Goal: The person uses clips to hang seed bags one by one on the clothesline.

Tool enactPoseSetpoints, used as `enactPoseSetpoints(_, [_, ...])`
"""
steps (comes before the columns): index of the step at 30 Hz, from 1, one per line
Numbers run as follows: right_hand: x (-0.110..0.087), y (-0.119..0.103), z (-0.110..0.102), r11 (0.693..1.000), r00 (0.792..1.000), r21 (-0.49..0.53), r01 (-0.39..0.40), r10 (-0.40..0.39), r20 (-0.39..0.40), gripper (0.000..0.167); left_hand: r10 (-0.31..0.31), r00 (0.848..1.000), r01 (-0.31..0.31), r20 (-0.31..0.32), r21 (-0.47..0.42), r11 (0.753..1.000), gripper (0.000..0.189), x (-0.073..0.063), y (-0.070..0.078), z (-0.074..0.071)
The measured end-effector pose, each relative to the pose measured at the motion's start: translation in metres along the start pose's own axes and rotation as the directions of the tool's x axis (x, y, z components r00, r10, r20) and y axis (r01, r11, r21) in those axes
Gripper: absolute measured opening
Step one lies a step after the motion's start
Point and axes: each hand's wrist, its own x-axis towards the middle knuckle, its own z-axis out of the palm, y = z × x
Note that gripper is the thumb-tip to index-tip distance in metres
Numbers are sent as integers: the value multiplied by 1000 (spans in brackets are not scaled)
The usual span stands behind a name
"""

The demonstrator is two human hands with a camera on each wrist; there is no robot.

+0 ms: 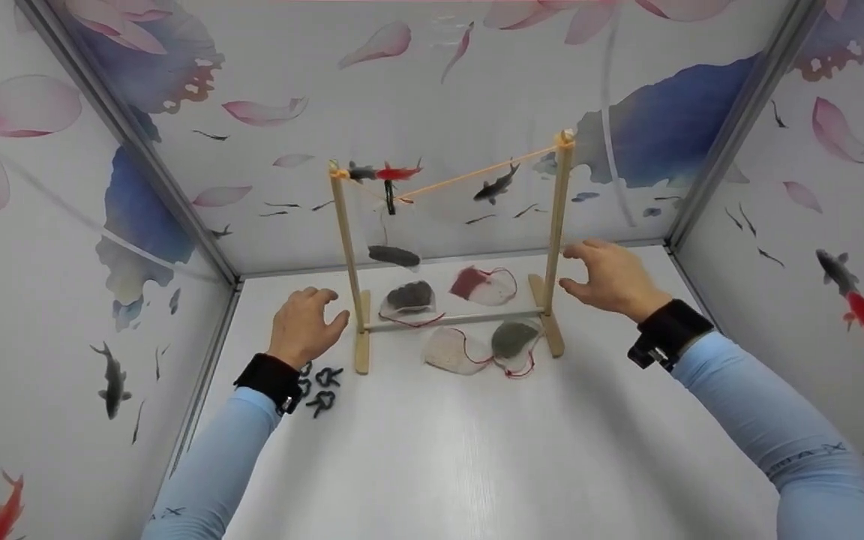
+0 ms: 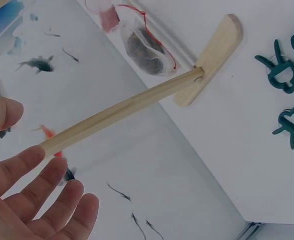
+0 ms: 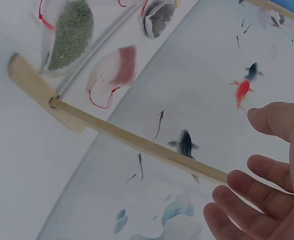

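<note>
A wooden stand (image 1: 556, 225) has two upright posts with an orange string (image 1: 469, 178) tied between their tops. The string dips at a dark clip (image 1: 391, 199), and a mesh bag with dark contents (image 1: 394, 256) hangs below it. My left hand (image 1: 303, 326), fingers relaxed and holding nothing, is beside the left post (image 2: 121, 110); its index fingertip overlaps the post in the left wrist view. On the other side my right hand (image 1: 612, 277) hovers by the right post (image 3: 141, 142), fingers loosely spread, with nothing in its grasp.
Around the stand's base bar lie drawstring bags: one dark (image 1: 411, 298), one with red contents (image 1: 483, 285), one pale (image 1: 447, 352) and one with green beans (image 3: 72, 35). Several dark green clips (image 2: 283, 72) lie left of the stand. Printed panels (image 1: 447, 90) enclose the white table.
</note>
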Motion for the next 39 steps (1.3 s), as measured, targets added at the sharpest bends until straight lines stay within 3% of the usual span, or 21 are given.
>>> enactPoseSetpoints(8, [-29, 19, 10, 992, 990, 9, -127, 126, 60, 57, -73, 994, 74, 86, -8, 997, 45, -23, -20, 27])
enactPoseSetpoints(16, [-48, 30, 26, 983, 980, 30, -182, 179, 89, 60, -118, 980, 122, 158, -15, 992, 38, -41, -32, 53])
enactPoseSetpoints(19, [-54, 31, 31, 980, 975, 25, -199, 195, 109, 59, -142, 964, 146, 226, 1, 989, 34, -48, -38, 63])
enactPoseSetpoints(24, [-60, 31, 39, 979, 971, 26, -200, 195, 135, 58, -192, 918, 183, 347, 57, 981, 25, -60, -49, 81])
enactPoseSetpoints(31, [-64, 29, 45, 981, 972, 23, -194, 189, 141, 50, -232, 875, 186, 425, 148, 971, 16, -75, -61, 101])
enactPoseSetpoints(35, [-65, 28, 48, 982, 973, 28, -186, 180, 144, 48, -232, 864, 164, 447, 185, 969, 15, -79, -64, 111])
enactPoseSetpoints(39, [-65, 26, 52, 987, 978, 35, -159, 153, 142, 47, -233, 867, 171, 441, 177, 969, 11, -80, -65, 117])
